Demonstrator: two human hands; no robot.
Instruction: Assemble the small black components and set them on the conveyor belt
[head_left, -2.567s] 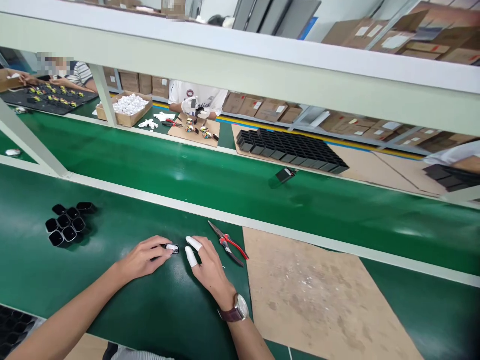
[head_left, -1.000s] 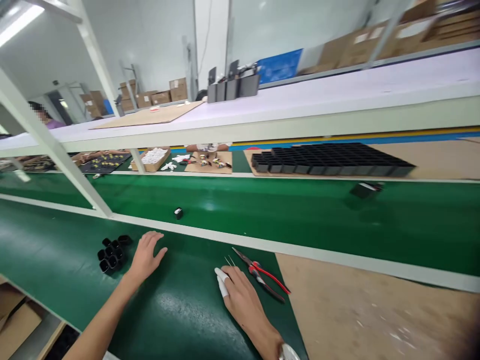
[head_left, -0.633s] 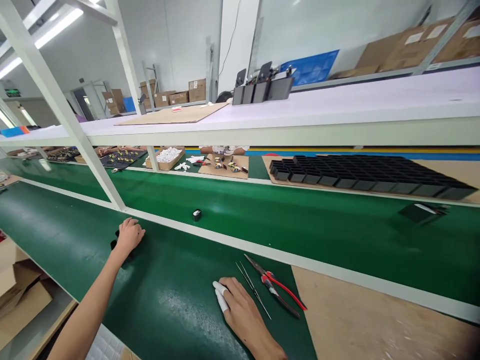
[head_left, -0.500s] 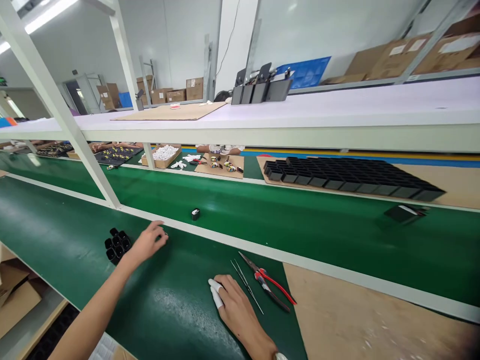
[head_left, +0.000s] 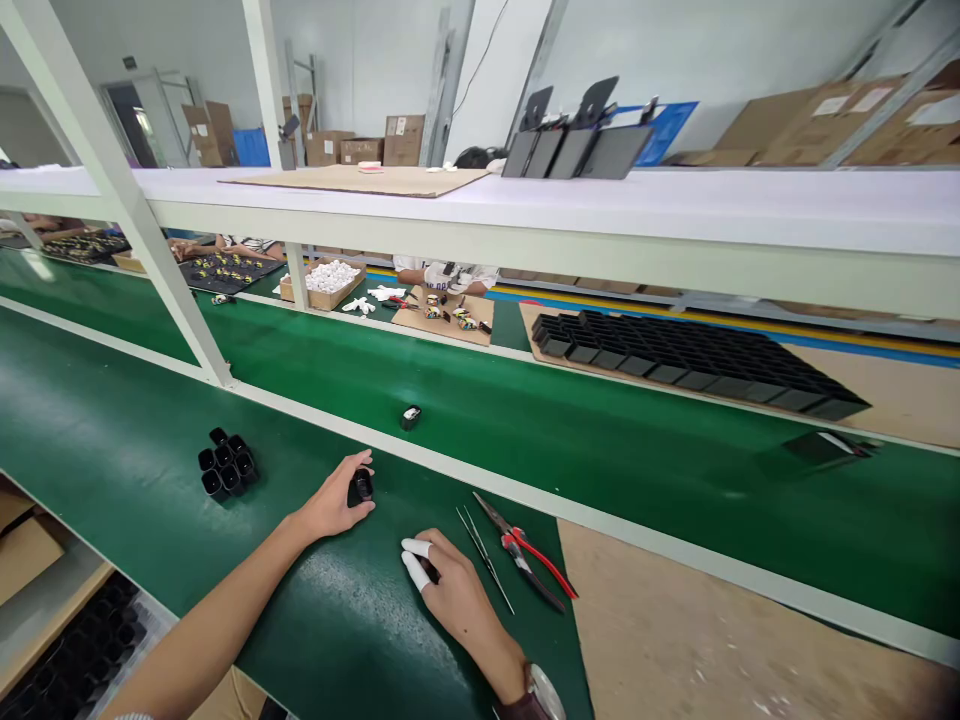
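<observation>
My left hand (head_left: pixel 337 500) is closed round a small black cup (head_left: pixel 363 485), thumb and fingers on its sides, just above the green bench. My right hand (head_left: pixel 454 590), white covers on two fingertips, is curled low over the bench; a dark bit shows between its fingers, too hidden to name. Tweezers (head_left: pixel 486 560) and red-handled pliers (head_left: pixel 525 552) lie right of it. A cluster of black cups (head_left: pixel 227 466) stands left of my left hand. Beyond the white rail, a small black cup with a white top (head_left: pixel 410 417) sits on the green belt.
A white rail (head_left: pixel 480 465) separates bench and belt, with a slanted post (head_left: pixel 165 250) at left. Brown board (head_left: pixel 675 630) lies at right. Rows of black cases (head_left: pixel 697 360) stand across the belt, near a dark case (head_left: pixel 825 448). A co-worker's arms (head_left: pixel 442 275) show beyond.
My left hand has moved right, away from the cup cluster, and now holds a black cup. My right hand has shifted slightly left and curled. The view has tilted and shifted slightly.
</observation>
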